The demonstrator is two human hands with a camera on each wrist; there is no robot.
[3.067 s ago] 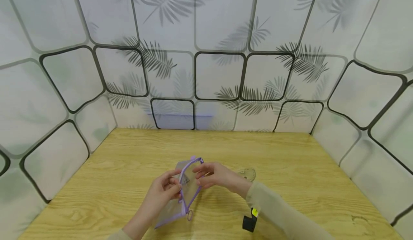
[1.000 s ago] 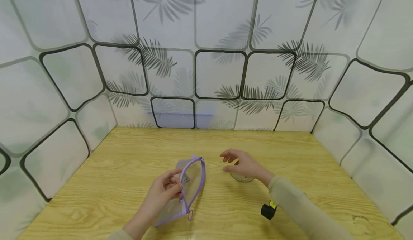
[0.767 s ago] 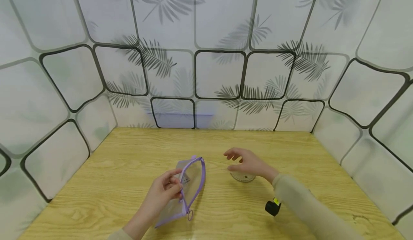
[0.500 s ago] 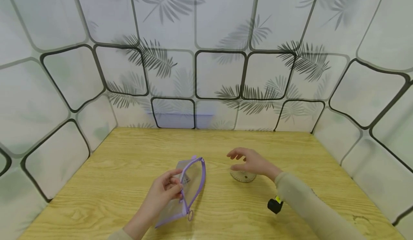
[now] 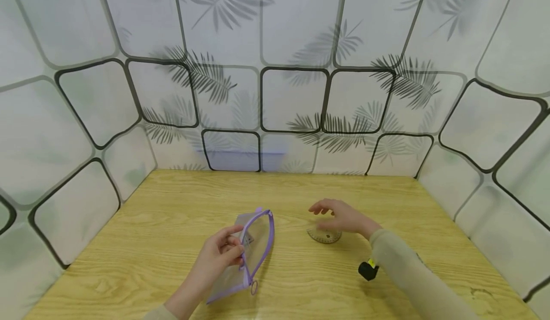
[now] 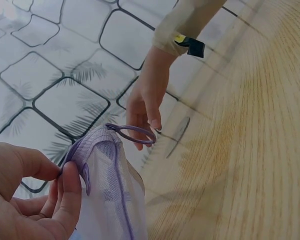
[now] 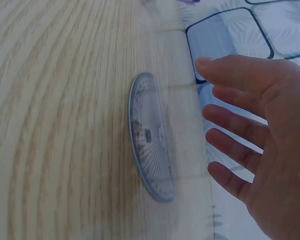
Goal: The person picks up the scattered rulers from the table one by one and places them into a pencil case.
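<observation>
My left hand (image 5: 221,253) pinches the rim of a see-through zip pouch (image 5: 225,279) with purple edging, seen close up in the left wrist view as mesh-like fabric (image 6: 107,185). The pouch mouth gapes toward the right, and a small clear piece with dark marks shows inside it. A purple ring (image 6: 135,135) hangs from the zip end. My right hand (image 5: 341,216) hovers above a clear half-round protractor (image 7: 151,140) on the table. Its fingers are loosely bent and apart from the protractor, holding nothing.
The wooden table (image 5: 172,205) is enclosed at the back and sides by a patterned curtain (image 5: 292,100). A black camera piece with a yellow patch (image 5: 368,269) is worn at the right wrist.
The right hand has left the pouch mouth and moved right to the protractor, still drifting slightly rightward over the last second. The left hand and pouch have stayed in place.
</observation>
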